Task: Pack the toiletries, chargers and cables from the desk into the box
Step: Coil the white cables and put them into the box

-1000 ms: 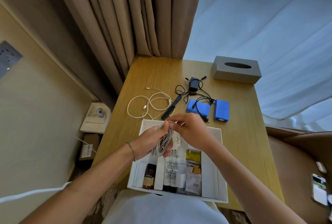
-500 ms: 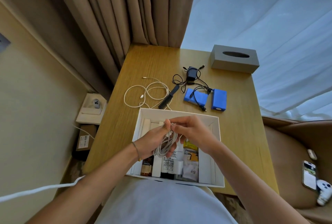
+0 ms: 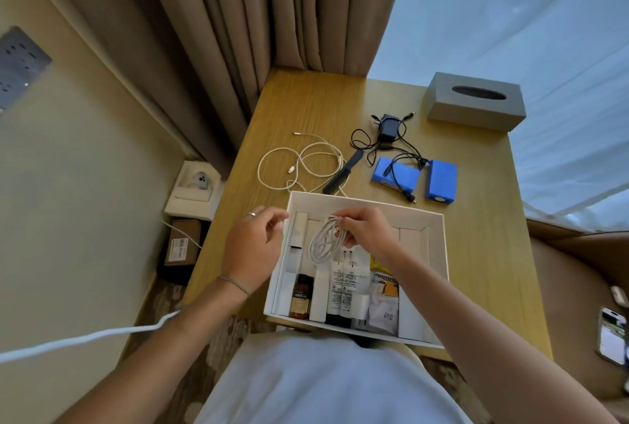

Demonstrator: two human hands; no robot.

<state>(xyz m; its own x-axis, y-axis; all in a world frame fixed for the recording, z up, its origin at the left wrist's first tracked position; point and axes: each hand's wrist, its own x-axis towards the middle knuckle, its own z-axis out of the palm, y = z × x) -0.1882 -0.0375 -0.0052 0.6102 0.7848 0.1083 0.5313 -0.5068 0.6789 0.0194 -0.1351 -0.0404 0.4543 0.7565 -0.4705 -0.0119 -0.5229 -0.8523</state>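
My right hand (image 3: 366, 231) pinches a coiled white cable (image 3: 323, 241) and holds it over the white box (image 3: 437, 253) at the desk's near edge. My left hand (image 3: 253, 243) hovers just left of the box, fingers loosely curled, holding nothing. Inside the box lie a brown bottle (image 3: 300, 297), white tubes (image 3: 342, 284) and small packets (image 3: 384, 301). On the desk beyond the box lie a loose white cable (image 3: 299, 161), a dark comb (image 3: 342, 173), a black charger with cables (image 3: 388, 132) and two blue battery packs (image 3: 413, 175).
A grey tissue box (image 3: 474, 102) stands at the desk's far right corner. Curtains hang behind the wooden desk (image 3: 476, 253). A phone (image 3: 612, 338) lies on a seat at the right. Cardboard boxes (image 3: 183, 241) sit on the floor at the left.
My left hand has let go of the coiled cable and moved left, out past the box wall. My right hand keeps the coil over the box.
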